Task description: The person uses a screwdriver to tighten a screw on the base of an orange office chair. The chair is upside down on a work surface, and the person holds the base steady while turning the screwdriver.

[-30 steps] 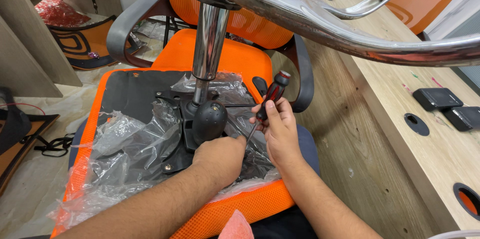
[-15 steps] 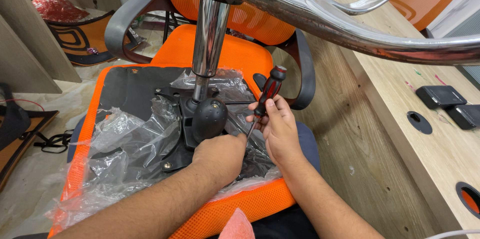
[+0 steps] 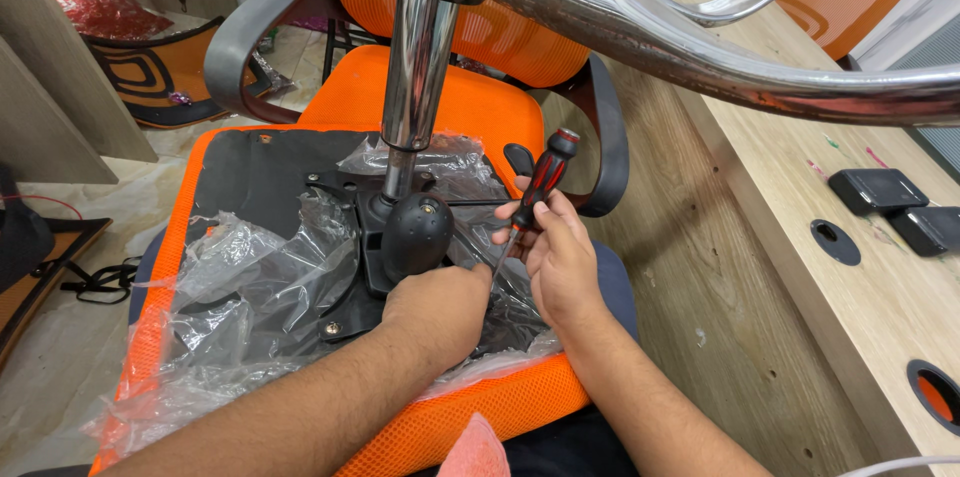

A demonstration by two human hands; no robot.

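nearest to the camera, two bare arms are reaching forward over an upside-down orange seat (image 3: 470, 417). the left hand (image 3: 440, 309) is curled shut, knuckles up, and pressing down on the black metal plate (image 3: 345, 272) under the seat. i think it is pinching something small at the plate's edge, but the fingers are hiding it, so i cannot tell what.

the right hand (image 3: 560, 257) is gripping a screwdriver (image 3: 535, 192) with a red and black handle. the handle is pointing up and away, and the thin shaft is slanting down to the left, toward the spot just beside the left hand.

the job looks partly done. the plate is already sitting on the seat, and one screw (image 3: 330, 328) is showing in its near corner. the clear plastic wrap (image 3: 250, 287) is bunched up all around the plate, not yet taken off. the corner by the screwdriver tip seems to be the one being worked on now.

a bit farther, a black knob (image 3: 417, 232) is sticking up by the shiny silver pole (image 3: 415, 67). the chrome legs (image 3: 640, 27) are spreading overhead. another orange chair (image 3: 430, 97) is standing behind. on the right, a wooden bench (image 3: 800, 137) is carrying two small black boxes (image 3: 877, 190).
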